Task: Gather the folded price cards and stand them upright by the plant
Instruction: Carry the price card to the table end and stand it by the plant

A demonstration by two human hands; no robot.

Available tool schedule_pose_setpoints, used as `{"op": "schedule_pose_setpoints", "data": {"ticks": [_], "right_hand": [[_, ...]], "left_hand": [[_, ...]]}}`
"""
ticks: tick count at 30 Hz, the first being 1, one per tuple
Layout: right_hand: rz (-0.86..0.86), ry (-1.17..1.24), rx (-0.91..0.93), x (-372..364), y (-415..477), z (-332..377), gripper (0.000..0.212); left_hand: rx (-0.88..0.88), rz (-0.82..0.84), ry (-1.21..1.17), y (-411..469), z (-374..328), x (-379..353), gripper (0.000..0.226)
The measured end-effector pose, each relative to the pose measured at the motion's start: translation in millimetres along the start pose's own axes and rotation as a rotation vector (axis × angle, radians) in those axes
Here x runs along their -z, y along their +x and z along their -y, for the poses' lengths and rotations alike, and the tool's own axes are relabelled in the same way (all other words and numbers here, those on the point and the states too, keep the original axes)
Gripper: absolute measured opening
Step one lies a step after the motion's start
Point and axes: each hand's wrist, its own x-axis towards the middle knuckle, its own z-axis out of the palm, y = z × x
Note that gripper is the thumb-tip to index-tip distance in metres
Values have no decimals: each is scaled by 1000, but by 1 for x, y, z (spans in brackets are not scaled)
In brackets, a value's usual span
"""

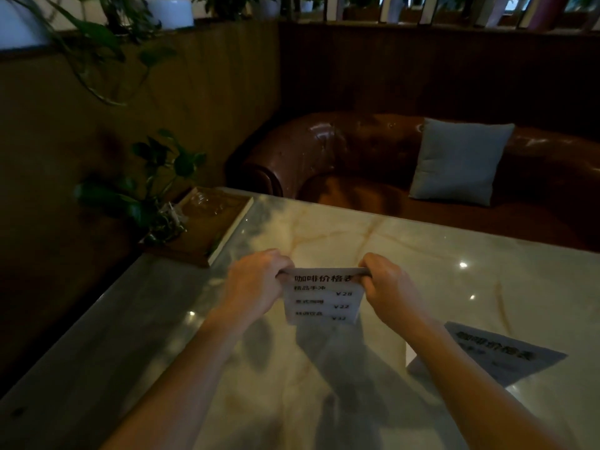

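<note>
A white folded price card (323, 298) with printed lines and prices hangs above the marble table (422, 254), held by its top fold. My left hand (256, 280) pinches the fold's left end and my right hand (386, 284) pinches its right end. A second price card (493, 352) lies on the table at the right, beside my right forearm. The small leafy plant (152, 190) stands at the table's far left corner, on a wooden tray (207, 232).
A brown leather sofa (324, 151) with a grey cushion (457, 160) runs behind the table. A dark wood partition with hanging plants and white pots (168, 11) lines the left side. The table's left edge falls away into shadow.
</note>
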Motion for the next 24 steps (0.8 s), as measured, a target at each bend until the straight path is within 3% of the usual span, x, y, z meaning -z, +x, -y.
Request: {"op": "schedule_pose_setpoints", "data": {"ticks": [14, 24], "right_hand": [[120, 95, 218, -54, 31, 102, 8], [187, 106, 495, -127, 57, 204, 10]], "left_hand": [[204, -114, -86, -89, 73, 59, 11], [336, -158, -12, -159, 147, 111, 9]]}}
